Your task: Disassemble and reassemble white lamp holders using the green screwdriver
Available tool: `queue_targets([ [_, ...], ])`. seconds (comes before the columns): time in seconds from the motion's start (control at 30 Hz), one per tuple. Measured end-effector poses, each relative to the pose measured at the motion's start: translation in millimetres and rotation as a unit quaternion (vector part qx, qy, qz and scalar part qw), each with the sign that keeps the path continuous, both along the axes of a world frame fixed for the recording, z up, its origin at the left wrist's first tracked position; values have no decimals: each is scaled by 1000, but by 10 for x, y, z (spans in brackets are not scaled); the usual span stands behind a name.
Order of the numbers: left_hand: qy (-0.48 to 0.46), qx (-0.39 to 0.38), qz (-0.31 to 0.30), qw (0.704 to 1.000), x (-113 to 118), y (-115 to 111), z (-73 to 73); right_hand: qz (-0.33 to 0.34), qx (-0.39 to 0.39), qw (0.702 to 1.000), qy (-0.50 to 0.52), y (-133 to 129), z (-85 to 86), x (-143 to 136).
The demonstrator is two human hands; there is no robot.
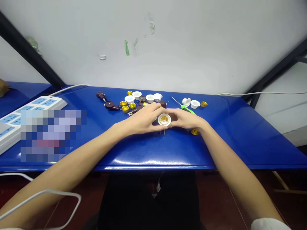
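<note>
My left hand (146, 118) and my right hand (184, 118) meet over the middle of the blue table. Between them is a lamp socket (164, 120) with a white rim and a gold threaded inside, its opening turned towards me. Fingers of both hands close round its rim from either side. Two thin metal prongs show just below it. The back of the socket is hidden by my hands. Close beyond my right hand lies a screwdriver (187, 109) with a green handle. A gold threaded shell (194, 131) sits under my right wrist.
Behind my hands lie white rings (129, 99), gold shells (125, 109) and dark brown plug parts (109, 104). Another white ring (195, 104) and gold shell (204, 104) are at the right. A white power strip (57, 103) stands at the left, near a blurred-out patch. A white cable (69, 195) crosses my left forearm.
</note>
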State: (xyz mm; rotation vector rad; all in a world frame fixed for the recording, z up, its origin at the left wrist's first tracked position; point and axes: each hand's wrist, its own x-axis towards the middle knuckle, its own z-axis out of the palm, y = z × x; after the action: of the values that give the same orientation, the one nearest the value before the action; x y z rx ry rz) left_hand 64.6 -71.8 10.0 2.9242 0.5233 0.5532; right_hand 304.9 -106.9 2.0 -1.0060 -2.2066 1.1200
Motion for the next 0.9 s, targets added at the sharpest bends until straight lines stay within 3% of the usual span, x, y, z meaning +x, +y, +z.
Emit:
queue_targets([
  [0.9,13,-50,-13,999,-17,-26,29,8,-30,999,21,25,-37,35],
])
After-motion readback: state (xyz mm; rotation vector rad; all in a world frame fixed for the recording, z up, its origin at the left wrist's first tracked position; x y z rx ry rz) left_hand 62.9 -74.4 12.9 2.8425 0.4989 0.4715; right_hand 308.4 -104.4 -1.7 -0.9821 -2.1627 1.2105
